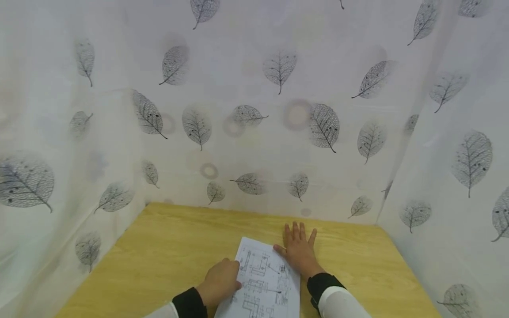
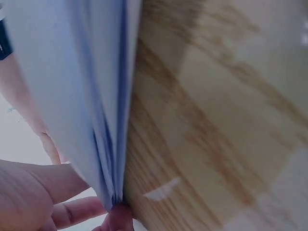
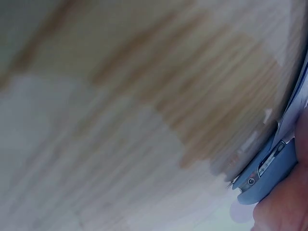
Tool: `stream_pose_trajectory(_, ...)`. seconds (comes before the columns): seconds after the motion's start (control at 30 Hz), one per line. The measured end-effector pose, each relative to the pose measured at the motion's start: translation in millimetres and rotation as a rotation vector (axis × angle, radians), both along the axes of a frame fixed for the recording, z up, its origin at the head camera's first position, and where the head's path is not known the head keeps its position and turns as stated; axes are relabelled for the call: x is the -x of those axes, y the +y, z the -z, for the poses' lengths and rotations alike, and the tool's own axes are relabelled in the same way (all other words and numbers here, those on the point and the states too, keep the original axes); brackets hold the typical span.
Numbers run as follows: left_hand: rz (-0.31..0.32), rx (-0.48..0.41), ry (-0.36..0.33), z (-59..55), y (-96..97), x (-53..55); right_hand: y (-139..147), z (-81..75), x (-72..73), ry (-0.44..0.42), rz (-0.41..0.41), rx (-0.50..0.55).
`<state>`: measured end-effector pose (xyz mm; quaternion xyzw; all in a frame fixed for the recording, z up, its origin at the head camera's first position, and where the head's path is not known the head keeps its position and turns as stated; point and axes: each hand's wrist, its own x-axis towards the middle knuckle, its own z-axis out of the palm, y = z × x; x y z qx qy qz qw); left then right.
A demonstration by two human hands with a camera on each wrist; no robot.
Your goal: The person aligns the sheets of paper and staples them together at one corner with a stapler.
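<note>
A stack of white paper sheets (image 1: pixel 265 282) printed with line drawings lies on the wooden table. At its left edge my left hand (image 1: pixel 220 281) grips the sheets between thumb and fingers; the left wrist view shows the layered paper edges (image 2: pixel 109 144) pinched. My right hand (image 1: pixel 301 252) is spread at the upper right corner of the stack, fingers straight and apart, thumb reaching over the paper. Under that hand, in the right wrist view, sits a blue stapler-like object (image 3: pixel 273 179) with a metal strip and a round rivet, against the paper edge. The head view hides it.
The yellow wood-grain table (image 1: pixel 171 238) reaches back to a pale curtain (image 1: pixel 254 145) printed with dark leaves. The curtain hangs along the back and both sides. Black bands (image 1: pixel 190 303) are on both wrists over white sleeves.
</note>
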<state>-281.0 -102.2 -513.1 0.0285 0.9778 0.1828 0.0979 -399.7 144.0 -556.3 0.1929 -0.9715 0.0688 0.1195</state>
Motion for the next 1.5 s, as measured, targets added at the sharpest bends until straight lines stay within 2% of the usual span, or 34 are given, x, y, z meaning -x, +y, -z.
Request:
stream_pose_trajectory(0.17,0.000,-0.019,0.020,-5.0,-0.1,-0.5,-1.2,-4.7,0.4,0.007,-0.016,-0.065)
stream_pose_trajectory(0.27,-0.009,-0.010,-0.002,-4.1,0.8,-1.0,-1.5,-2.2,2.7,-0.027,-0.004,-0.062)
stream_pose_trajectory(0.4,-0.043,0.005,-0.049,3.3,2.2,-2.7,-1.8,4.4,5.9,-0.161,0.023,0.021)
stream_pose_trajectory(0.53,-0.052,0.040,-0.041,8.9,5.3,-0.8,4.5,2.8,10.0,-0.246,0.075,0.153)
stream_pose_trajectory(0.67,-0.068,0.051,-0.049,10.5,8.9,2.8,12.3,-4.6,10.0,-0.260,0.104,0.312)
stream_pose_trajectory(0.8,-0.079,0.046,-0.059,11.8,11.1,3.2,18.4,-4.7,9.8,-0.281,0.130,0.379)
stream_pose_trajectory(1.0,-0.058,0.054,-0.037,6.8,13.1,0.1,26.5,-5.8,11.0,-0.238,0.141,0.490)
stream_pose_trajectory(1.2,-0.056,0.065,-0.034,3.7,12.0,-1.7,38.6,-28.8,1.4,-0.241,0.036,0.451)
stream_pose_trajectory(1.33,-0.059,0.063,-0.030,3.1,9.6,-0.7,52.6,-43.1,-6.1,-0.268,-0.071,0.344)
stream_pose_trajectory(1.5,-0.069,0.056,-0.035,2.1,7.5,-0.4,68.4,-42.3,-14.1,-0.296,-0.160,0.189)
